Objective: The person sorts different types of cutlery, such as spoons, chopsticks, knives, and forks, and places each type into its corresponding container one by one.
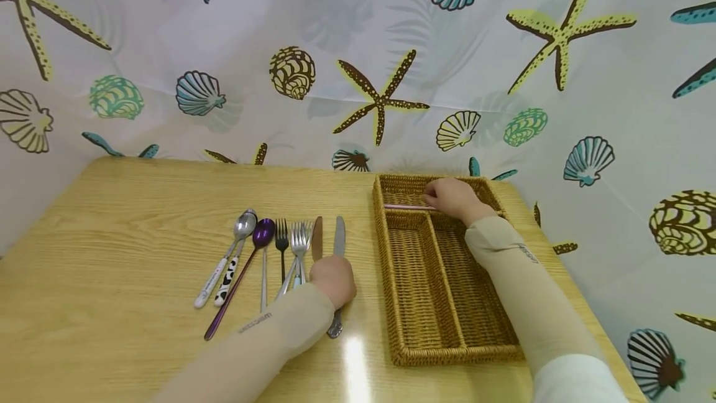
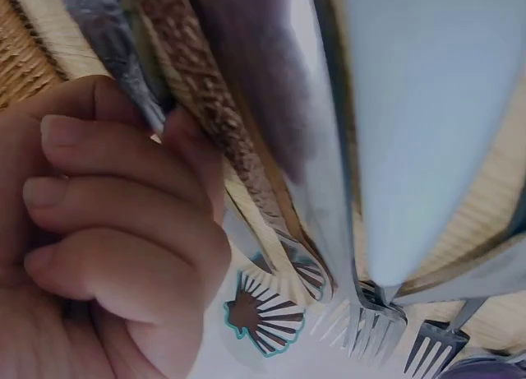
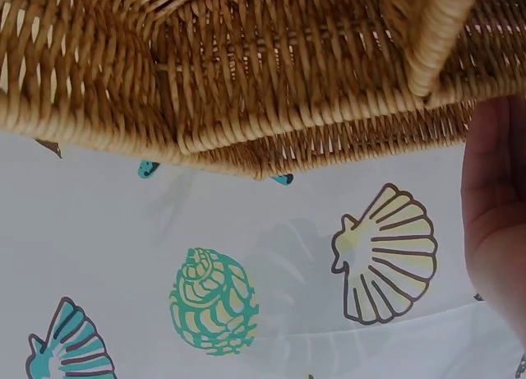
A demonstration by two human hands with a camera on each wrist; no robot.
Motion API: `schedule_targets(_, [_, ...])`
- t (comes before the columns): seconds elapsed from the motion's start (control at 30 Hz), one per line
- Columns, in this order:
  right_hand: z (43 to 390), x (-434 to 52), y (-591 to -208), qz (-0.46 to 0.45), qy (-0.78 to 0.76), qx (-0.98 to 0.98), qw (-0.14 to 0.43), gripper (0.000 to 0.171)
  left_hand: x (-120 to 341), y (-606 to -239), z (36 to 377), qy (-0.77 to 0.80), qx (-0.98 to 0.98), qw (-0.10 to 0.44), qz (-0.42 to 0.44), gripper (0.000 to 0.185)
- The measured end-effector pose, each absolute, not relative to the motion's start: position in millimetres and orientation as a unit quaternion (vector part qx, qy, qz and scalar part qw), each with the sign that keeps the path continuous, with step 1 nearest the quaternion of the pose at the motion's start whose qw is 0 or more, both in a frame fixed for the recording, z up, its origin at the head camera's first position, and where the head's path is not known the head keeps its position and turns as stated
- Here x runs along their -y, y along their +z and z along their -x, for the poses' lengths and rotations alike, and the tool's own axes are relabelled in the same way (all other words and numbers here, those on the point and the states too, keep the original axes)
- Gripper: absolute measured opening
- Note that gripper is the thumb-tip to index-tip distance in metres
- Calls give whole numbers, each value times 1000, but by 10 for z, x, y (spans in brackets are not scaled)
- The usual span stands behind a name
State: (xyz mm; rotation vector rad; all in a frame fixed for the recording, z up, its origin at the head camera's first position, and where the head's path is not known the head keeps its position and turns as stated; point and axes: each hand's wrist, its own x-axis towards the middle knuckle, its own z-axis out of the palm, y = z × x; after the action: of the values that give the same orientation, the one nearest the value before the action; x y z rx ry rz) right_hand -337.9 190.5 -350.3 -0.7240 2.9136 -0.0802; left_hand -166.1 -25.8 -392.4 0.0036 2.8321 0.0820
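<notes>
My left hand pinches the ornate-handled silver table knife at the right end of a cutlery row; the left wrist view shows its thumb and finger at the patterned handle. Just beside it lies a brown-toned knife; its textured handle shows up close. Over the back compartment of a wicker tray, my right hand has curled fingers at a thin pink rod-like utensil, which lies sideways. What the rod's hidden end looks like cannot be seen. The right wrist view catches only part of this hand.
Left of the knives lie silver forks, a black fork, a purple spoon and silver spoons. Wicker dividers split the tray. A shell-patterned cloth hangs behind the wooden table and along its right side.
</notes>
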Motion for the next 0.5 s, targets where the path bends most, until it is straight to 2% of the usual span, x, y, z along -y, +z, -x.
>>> schedule_targets(0.17, [3362,-1896,-3510,245,-33,-967,60,25,177,-3955,1723,1,-986,169,17,26])
schedule_targets(0.3, [3336,-1875,-3493,255,-35,-965,49,27,170,-3990,1749,0,-987,160,31,24])
schedule_targets(0.5, [3295,-1828,-3454,262,-33,-964,42,25,292,-3958,1766,26,-988,152,2,22])
